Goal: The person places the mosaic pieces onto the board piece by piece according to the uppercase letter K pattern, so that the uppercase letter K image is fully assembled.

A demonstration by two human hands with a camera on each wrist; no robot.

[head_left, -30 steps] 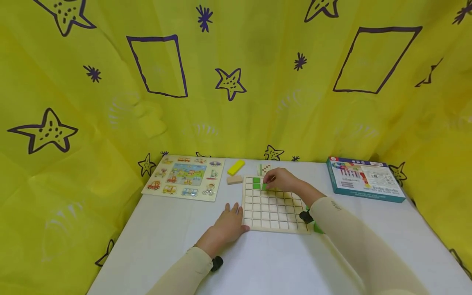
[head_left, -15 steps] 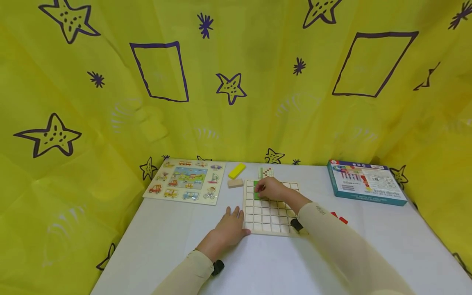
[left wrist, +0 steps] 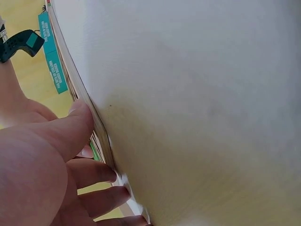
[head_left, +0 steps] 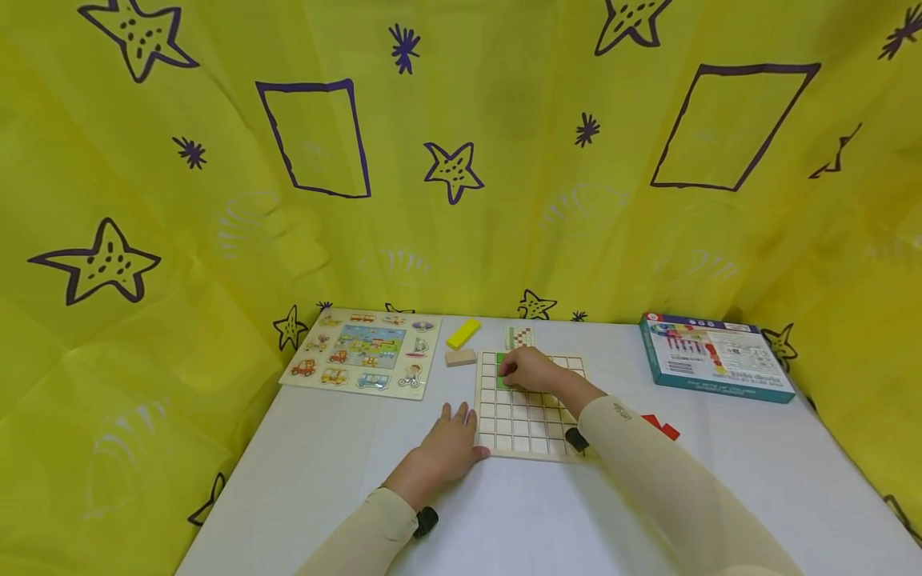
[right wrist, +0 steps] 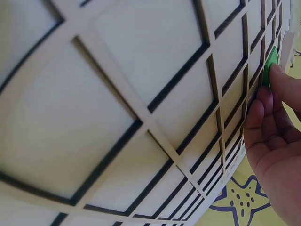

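Note:
A pale wooden grid board [head_left: 519,424] lies on the white table, with green square tiles [head_left: 501,359] near its far left corner. Over those tiles is my right hand [head_left: 531,370], its fingers curled. In the right wrist view, thumb and fingertips pinch a green tile [right wrist: 271,66] close against the grid; the hand partly covers it. My left hand [head_left: 450,444] rests at the board's near left corner, fingers extended. Its thumb [left wrist: 81,117] touches the board's edge in the left wrist view.
Behind the board lies a small pattern card [head_left: 520,337]. A yellow block [head_left: 463,334] and a plain wooden block [head_left: 460,358] are left of it, beside a vehicle picture puzzle [head_left: 349,378]. Red pieces [head_left: 671,432] lie beyond my right sleeve; a teal-edged box [head_left: 713,356] sits farther back.
My right hand has shifted left and slightly nearer over the green tiles. Red pieces now show beside the right sleeve, which covers green ones seen earlier. The left hand stays put.

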